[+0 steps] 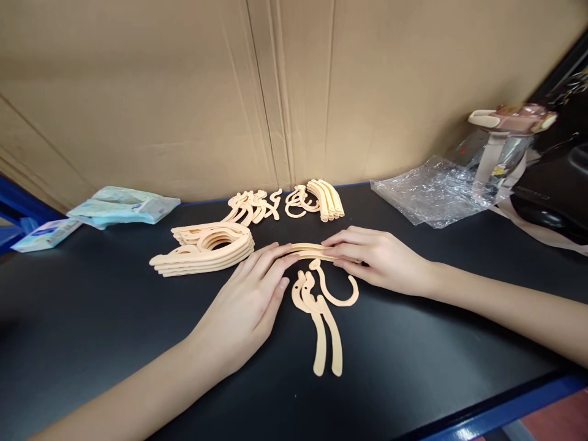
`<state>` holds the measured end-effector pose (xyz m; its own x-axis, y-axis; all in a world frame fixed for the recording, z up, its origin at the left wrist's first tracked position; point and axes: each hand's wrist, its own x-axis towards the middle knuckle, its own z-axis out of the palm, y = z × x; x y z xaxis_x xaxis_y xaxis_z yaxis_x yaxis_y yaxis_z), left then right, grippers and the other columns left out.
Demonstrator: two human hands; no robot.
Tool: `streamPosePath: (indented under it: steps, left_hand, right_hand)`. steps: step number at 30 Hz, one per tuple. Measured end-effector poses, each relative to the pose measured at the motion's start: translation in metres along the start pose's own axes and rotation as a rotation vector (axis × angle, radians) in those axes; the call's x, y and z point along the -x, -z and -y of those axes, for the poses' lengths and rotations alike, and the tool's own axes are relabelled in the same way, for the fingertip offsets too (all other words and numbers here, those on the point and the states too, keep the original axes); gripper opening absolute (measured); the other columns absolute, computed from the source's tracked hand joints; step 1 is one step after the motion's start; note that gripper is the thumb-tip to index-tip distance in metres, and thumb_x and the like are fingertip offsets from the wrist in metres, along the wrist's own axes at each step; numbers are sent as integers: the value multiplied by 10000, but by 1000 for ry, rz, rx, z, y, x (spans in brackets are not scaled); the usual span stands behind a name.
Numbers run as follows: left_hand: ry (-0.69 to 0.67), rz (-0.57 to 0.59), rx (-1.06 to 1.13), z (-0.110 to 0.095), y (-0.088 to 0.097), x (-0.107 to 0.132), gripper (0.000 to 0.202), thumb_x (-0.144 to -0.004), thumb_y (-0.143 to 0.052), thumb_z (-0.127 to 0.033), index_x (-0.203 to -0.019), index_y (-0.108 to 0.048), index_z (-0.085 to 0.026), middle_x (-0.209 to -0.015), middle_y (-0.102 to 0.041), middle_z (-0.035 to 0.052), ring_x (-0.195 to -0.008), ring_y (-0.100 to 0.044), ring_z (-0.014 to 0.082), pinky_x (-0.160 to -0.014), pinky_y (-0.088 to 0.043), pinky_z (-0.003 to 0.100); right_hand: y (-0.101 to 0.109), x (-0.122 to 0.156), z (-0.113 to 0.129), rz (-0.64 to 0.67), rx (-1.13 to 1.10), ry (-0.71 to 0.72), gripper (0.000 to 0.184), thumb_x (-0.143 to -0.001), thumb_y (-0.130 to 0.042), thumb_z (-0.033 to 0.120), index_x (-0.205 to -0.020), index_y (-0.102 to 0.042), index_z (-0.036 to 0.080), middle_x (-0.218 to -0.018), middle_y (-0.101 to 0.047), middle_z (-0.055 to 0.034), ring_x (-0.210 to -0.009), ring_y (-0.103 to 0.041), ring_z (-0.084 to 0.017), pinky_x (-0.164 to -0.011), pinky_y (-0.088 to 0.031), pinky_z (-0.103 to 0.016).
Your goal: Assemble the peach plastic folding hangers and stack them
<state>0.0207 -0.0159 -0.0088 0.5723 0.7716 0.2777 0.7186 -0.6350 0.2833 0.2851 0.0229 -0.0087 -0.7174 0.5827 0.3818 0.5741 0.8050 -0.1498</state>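
My left hand [258, 294] and my right hand [379, 258] are at opposite ends of two cream curved hanger strips [309, 250] that lie side by side on the black table. The fingers of each hand are closed over the strip ends, hiding them. Just below the right fingertips lies a loose hanger hook [337, 300]. In front of the strips, two slim hanger arms [327, 343] with rounded, holed heads lie partly overlapping. A stack of folded hangers [206, 251] sits just beyond my left fingers.
At the back are a pile of hanger arms [252, 206], loose hooks [298, 202] and stacked curved strips [325, 199]. Blue-white tissue packs [124, 205] lie back left. Clear plastic wrap [432, 191] and a strapped bottle [509, 144] are at right. Cardboard [184, 92] stands behind the table.
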Motion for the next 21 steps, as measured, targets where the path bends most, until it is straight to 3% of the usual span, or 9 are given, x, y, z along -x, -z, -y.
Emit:
streamPosePath:
  steps: [3, 7, 14, 21]
  left_hand:
    - [9, 12, -24, 2, -1, 0, 432, -1013, -302, -215, -1404, -480, -270, -1491, -473, 56, -1410, -397, 266, -1144, -381, 505]
    - [-28, -13, -24, 5, -3, 1, 456, -1002, -300, -168, -1403, -470, -304, -1451, -510, 49, -1328, -494, 242, -1080, -448, 460]
    - [-13, -70, -35, 4, -2, -3, 272, -1018, -396, -302, -1235, -534, -212, -1186, -657, 76, -1082, -629, 246, -927, -515, 431]
    - [-31, -79, -61, 5, 0, -3, 226, -1024, -379, -241, -1158, -556, -196, -1099, -665, 59, -994, -634, 230, -858, -523, 392]
  right_hand:
    - [-3, 1, -1, -4, -46, 27, 325, -1021, -411, 243, -1245, -646, 225, -1272, -665, -62, -1092, -628, -200, -936, -557, -391]
    - [-5, 1, -3, -10, -88, 26, 323, -1020, -414, 224, -1257, -634, 225, -1274, -663, -58, -1122, -613, -200, -956, -551, -392]
    - [-4, -1, -3, -35, -161, 71, 306, -1010, -434, 202, -1260, -606, 159, -1218, -679, -93, -1104, -613, -197, -960, -541, -383]
    - [-2, 1, 0, -2, -170, 81, 293, -1018, -438, 234, -1210, -648, 165, -1229, -681, -84, -1105, -616, -189, -961, -540, -366]
